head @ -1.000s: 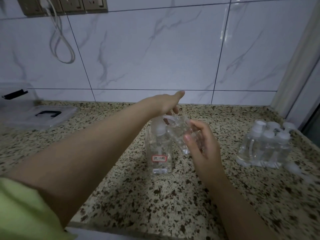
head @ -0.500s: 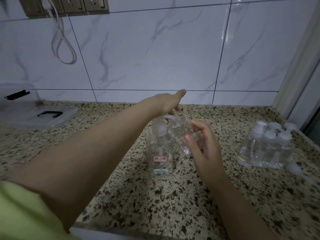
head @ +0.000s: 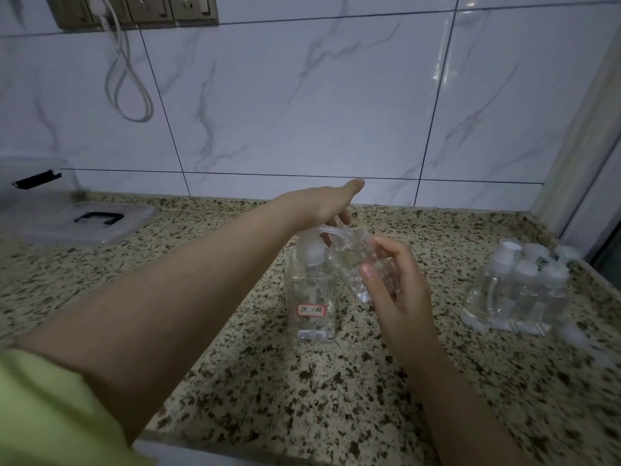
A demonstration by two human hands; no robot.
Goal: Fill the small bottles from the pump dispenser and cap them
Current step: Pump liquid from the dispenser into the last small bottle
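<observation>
Right at the middle of the speckled stone counter (head: 302,398) stands one square clear pump dispenser (head: 311,297), upright, with a small red-bordered label (head: 311,310) on its front face. Its white pump head sits under the left hand (head: 322,205), whose palm lies flat on top of it with the fingers stretched out toward the wall; the hand presses rather than grips, fingers unclenched. Just beside the dispenser, on its right, the right hand (head: 400,294) grasps one small clear bottle (head: 359,264), thumb in front and fingers curled behind. That bottle is tilted, its mouth up against the spout of the pump. No cap shows on it.

Well apart to the right, near the counter's edge, a tight cluster of small clear bottles (head: 517,294) stands upright, touching one another. About five white tops can be made out, one of them a taller spray or pump head; the exact count is blurred.

Far left, one clear plastic lid with a black handle (head: 97,218) lies flat on the counter. On the tiled wall behind, one white cable loop (head: 129,79) hangs from a row of sockets.
</observation>
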